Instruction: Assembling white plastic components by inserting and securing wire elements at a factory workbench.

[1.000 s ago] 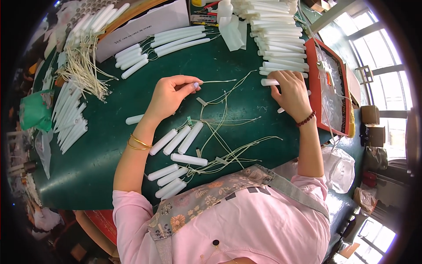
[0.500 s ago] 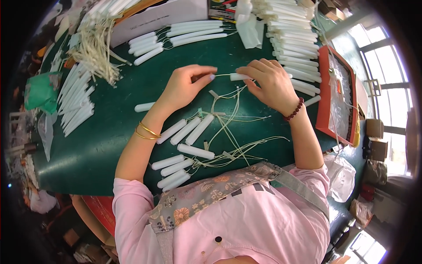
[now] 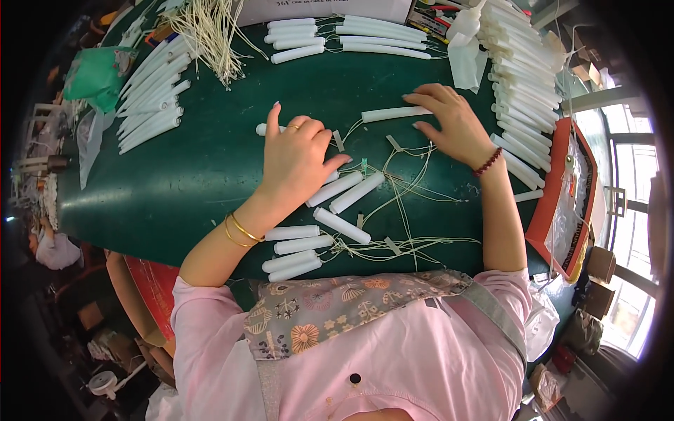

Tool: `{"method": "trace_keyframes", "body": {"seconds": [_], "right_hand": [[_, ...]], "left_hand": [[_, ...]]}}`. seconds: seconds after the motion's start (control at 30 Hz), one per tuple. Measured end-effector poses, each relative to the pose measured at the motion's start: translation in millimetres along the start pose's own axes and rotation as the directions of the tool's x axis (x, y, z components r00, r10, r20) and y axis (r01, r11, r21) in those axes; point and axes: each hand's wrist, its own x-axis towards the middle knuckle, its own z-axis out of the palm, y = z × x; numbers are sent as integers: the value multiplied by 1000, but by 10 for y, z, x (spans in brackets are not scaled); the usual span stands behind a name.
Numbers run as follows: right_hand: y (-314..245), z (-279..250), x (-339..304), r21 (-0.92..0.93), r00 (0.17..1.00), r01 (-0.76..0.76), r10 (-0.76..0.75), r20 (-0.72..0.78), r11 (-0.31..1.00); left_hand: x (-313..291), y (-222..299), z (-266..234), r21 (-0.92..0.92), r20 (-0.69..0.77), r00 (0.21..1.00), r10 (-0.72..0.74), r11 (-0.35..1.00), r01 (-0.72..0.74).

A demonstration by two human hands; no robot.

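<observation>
A long white tube (image 3: 394,114) lies on the table, with a thin pale wire running from its left end to a small grey tag. Over its right end is my right hand (image 3: 455,126), thumb and fingers apart on either side of it; whether they touch it is hidden. My left hand (image 3: 296,165) hovers over short white tubes (image 3: 358,193), index finger raised and thumb stretched out, gripping nothing visible. Behind its fingers shows the end of another white tube (image 3: 263,130). Pale wires (image 3: 404,186) with small tags spread to the right of the short tubes.
White tubes are stacked at the left (image 3: 151,102) and right (image 3: 523,91). Paired, wired tubes (image 3: 382,41) lie at the back beside a wire bundle (image 3: 214,35). A white bottle (image 3: 465,24) stands at the back right. An orange box (image 3: 562,203) borders the right side.
My left hand has let go of the wire and moved nearer, over the short tubes. My right hand has loosened around the tube, which now lies more exposed. The whole view has shifted.
</observation>
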Motion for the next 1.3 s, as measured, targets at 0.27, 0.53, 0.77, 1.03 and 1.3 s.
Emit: {"method": "trace_keyframes", "body": {"seconds": [0.27, 0.53, 0.77, 1.03, 1.3], "right_hand": [[53, -124, -43, 221, 976, -216, 212, 43, 951], [373, -65, -95, 683, 907, -385, 392, 156, 620], [354, 43, -56, 629, 896, -397, 431, 108, 669], [337, 53, 5, 646, 891, -366, 453, 35, 670], [386, 29, -88, 604, 884, -437, 442, 152, 666]], "left_hand": [[251, -166, 220, 108, 29, 987, 155, 982, -158], [467, -375, 245, -264, -23, 998, 61, 962, -65], [594, -428, 253, -427, 119, 986, -118, 890, 158], [488, -484, 354, -382, -90, 996, -6, 924, -29], [520, -475, 300, -512, -32, 996, -84, 857, 56]]}}
